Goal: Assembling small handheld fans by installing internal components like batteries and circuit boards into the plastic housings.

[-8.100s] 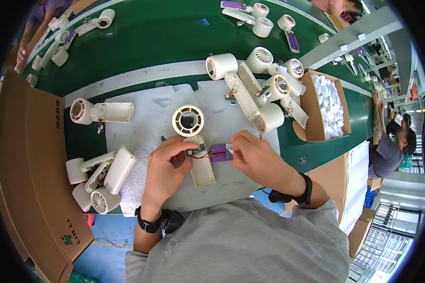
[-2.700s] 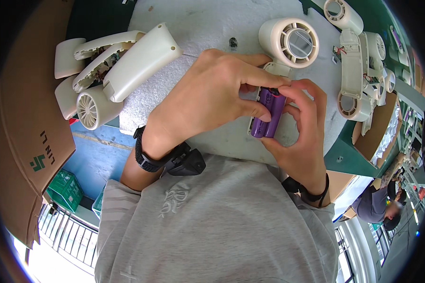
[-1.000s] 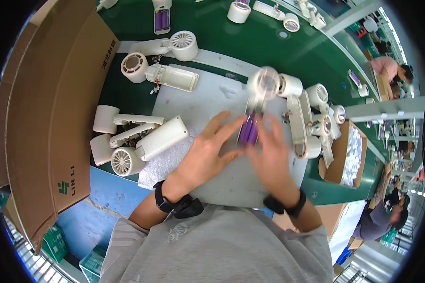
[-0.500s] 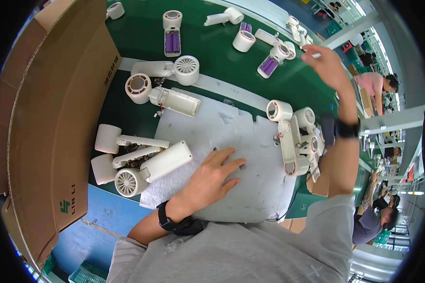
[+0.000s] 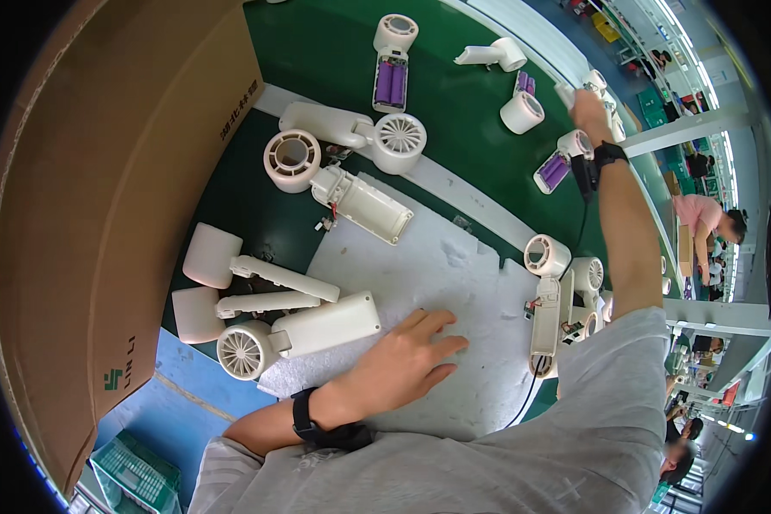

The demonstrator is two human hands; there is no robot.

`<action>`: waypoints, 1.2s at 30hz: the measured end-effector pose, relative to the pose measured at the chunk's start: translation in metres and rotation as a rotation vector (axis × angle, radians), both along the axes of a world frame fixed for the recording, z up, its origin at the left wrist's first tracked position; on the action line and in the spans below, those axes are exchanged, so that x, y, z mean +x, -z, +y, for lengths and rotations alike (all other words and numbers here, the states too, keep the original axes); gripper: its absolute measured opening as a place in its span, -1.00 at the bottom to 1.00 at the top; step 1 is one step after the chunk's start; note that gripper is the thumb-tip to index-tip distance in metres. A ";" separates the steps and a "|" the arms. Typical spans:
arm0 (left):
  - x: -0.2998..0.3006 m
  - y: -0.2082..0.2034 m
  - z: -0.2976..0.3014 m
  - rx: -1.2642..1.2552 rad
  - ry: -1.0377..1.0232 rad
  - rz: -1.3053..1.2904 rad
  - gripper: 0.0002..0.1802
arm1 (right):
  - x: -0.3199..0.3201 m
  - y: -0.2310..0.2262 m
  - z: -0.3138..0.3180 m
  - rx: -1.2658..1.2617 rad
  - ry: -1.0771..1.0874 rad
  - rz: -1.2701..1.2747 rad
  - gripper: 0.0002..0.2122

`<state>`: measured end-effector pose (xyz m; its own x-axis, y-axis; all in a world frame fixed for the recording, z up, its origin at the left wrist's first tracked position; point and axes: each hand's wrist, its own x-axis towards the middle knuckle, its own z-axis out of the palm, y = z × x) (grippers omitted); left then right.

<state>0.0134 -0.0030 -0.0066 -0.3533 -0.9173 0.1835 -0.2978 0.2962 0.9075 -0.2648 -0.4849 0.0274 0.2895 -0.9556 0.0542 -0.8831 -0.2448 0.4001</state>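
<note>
My left hand (image 5: pixel 403 360) hovers over or rests on a pale foam sheet (image 5: pixel 454 274), fingers spread and holding nothing. To its left lie several white handheld fans, the nearest one (image 5: pixel 325 325) with its handle pointing at my fingers. My right arm stretches to the far right, where my right hand (image 5: pixel 593 118) closes around a white fan handle piece (image 5: pixel 565 94); its fingers are partly hidden. Just below that wrist is an opened fan with purple batteries (image 5: pixel 554 171). Beyond the sheet's far left edge sits an opened fan casing (image 5: pixel 364 201) with loose wires.
A tall cardboard box (image 5: pixel 137 188) stands along the left. Across the green bench (image 5: pixel 325 51) lie more fans, one with purple batteries (image 5: pixel 391 81). A pile of fan parts (image 5: pixel 550 317) and a black cable sit at the sheet's right. A green basket (image 5: pixel 137 471) stands at lower left.
The view has shifted, so the bench things appear lower and further right. My right hand has reached farther out and closed on the white handle piece. My left hand stays over the sheet, fingers spread.
</note>
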 end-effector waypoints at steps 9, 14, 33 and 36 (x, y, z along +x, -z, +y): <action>0.001 0.007 0.003 -0.033 -0.007 -0.018 -0.61 | 0.144 -0.055 0.059 -0.011 -0.588 -0.053 -0.62; 0.001 0.007 0.007 -0.064 -0.019 -0.031 -0.61 | 0.183 -0.030 0.068 0.094 -0.524 0.283 -0.58; 0.002 -0.007 0.004 0.157 0.015 0.196 -0.53 | 0.092 -0.151 0.286 0.240 -0.361 -0.975 -0.74; 0.002 0.002 0.000 0.602 0.205 0.964 -0.51 | 0.096 -0.141 0.367 0.215 -0.902 -0.784 -0.80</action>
